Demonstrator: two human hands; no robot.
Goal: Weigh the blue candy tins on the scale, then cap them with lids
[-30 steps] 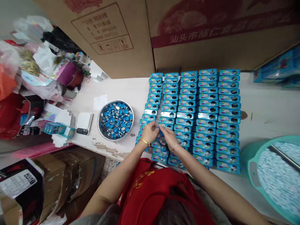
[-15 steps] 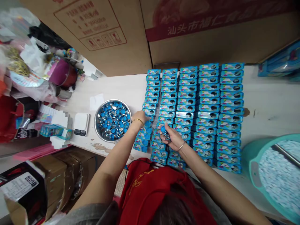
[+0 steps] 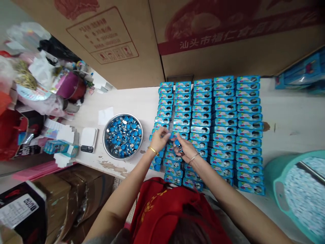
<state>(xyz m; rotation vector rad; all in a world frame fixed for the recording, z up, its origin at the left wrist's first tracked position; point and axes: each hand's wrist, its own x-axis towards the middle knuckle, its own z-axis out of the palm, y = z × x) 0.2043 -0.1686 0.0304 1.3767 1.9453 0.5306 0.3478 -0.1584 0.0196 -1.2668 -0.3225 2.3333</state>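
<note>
My right hand (image 3: 185,148) is closed around several small round metal caps (image 3: 177,142) with blue faces, above the rows of boxes. Just left of it my left hand (image 3: 159,139) has thumb and fingers pinched together, their tips close to those caps. A bit of blue shows at these tips, too small to name. Beneath both hands stand slim blue boxes (image 3: 224,138) in several columns, each with an oval opening. The front boxes of the leftmost column (image 3: 155,166) show round blue pieces. A steel bowl (image 3: 104,142) full of the same caps stands left of my left hand.
A white scale (image 3: 88,138) and a paper sheet (image 3: 105,116) lie left of the bowl. Large cartons (image 3: 142,44) wall off the back. At right stands a turquoise tub (image 3: 273,169) of pale pieces with a metal tool (image 3: 312,173). Bags and a purple pot (image 3: 67,84) crowd the far left.
My left hand has moved right, from the leftmost box column to beside my right hand, and its fingers have come together. My right hand keeps its caps. The view has tilted slightly.
</note>
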